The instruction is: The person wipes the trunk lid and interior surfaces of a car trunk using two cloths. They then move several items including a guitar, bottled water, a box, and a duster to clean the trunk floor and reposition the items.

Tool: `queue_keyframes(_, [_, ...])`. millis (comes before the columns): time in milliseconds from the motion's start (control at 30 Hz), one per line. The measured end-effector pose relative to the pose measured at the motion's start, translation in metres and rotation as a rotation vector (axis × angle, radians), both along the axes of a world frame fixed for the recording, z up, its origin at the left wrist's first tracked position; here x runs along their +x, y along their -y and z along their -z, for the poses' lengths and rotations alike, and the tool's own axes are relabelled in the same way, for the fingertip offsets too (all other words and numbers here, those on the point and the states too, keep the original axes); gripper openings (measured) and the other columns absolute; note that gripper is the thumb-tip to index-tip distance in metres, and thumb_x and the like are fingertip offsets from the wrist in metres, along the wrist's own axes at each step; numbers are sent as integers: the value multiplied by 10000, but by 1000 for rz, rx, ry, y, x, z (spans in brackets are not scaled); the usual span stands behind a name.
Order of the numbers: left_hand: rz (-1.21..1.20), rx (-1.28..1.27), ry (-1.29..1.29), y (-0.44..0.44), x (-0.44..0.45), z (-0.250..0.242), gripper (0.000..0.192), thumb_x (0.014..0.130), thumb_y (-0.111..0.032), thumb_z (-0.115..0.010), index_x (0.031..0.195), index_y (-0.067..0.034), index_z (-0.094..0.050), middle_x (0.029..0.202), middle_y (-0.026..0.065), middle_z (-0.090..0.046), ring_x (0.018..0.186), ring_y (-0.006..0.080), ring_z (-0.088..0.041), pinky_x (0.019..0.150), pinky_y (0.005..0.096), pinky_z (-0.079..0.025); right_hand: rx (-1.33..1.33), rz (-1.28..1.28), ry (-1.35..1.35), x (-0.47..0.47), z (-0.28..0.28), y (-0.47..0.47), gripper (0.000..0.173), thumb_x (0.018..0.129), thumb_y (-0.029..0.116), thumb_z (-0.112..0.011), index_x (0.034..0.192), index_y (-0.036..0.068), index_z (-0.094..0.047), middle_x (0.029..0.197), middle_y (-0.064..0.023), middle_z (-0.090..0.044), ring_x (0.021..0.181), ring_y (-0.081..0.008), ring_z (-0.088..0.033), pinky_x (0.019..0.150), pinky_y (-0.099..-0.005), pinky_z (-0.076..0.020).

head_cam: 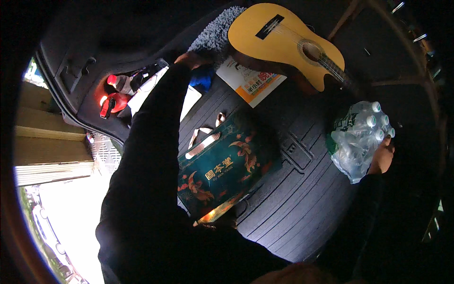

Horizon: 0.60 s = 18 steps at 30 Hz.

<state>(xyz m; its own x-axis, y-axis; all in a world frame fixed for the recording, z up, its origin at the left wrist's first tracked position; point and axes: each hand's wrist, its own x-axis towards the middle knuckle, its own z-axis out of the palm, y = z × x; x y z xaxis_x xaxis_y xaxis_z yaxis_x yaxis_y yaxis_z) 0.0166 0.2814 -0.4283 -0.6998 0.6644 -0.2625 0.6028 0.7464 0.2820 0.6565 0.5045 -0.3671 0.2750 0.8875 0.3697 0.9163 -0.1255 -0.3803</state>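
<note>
My right hand [382, 156] is on the right side of a shrink-wrapped pack of clear plastic water bottles [354, 138] with pale green caps, on the right of the car's cargo floor. Up at the left, my left hand [191, 61] reaches beside a grey fleecy cloth [216, 32] and a blue item [203, 78]; its fingers are in shadow, so its grasp is unclear. Between my arms lies a dark green gift bag [227, 167] with pink ribbon handles and printed birds. An acoustic guitar [283, 39] rests at the top, partly over a printed white and orange packet [250, 83].
A side recess at the left holds a red-capped bottle [120, 83], a red container [118, 102] and white flat items [147, 90]. The black ribbed cargo mat [283, 213] runs beneath the things. The trunk's edge seal [85, 128] curves along the left.
</note>
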Motion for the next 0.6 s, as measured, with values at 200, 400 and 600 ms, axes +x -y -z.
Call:
queue_keyframes(200, [259,-154,77,-10,-17,22,592,773,-526,-643,1136,-59,-664,1189,145,-636,1097,264,-607,929,392,-461,-28,65,6,-7,-4,-5,760,910,647,-334,1168,-20,-590,1135,-258,-622,1048,-404,-599,881,-450,-475])
queue_keyframes(400, [385,-238,-191,30,-8,-80,477,779,-477,-617,1083,-119,-700,1123,113,-674,1066,256,-627,899,383,-490,-73,116,17,-10,-6,-5,724,921,619,-339,1166,-14,-592,1136,-256,-622,1045,-400,-603,883,-444,-474])
queue_keyframes(600, [47,9,-463,58,-22,-134,380,829,-412,-574,1050,-135,-709,1082,141,-677,988,304,-652,859,387,-510,-61,72,-57,-4,-4,-7,712,922,602,-341,1163,-18,-594,1107,-264,-630,1054,-397,-602,892,-443,-472])
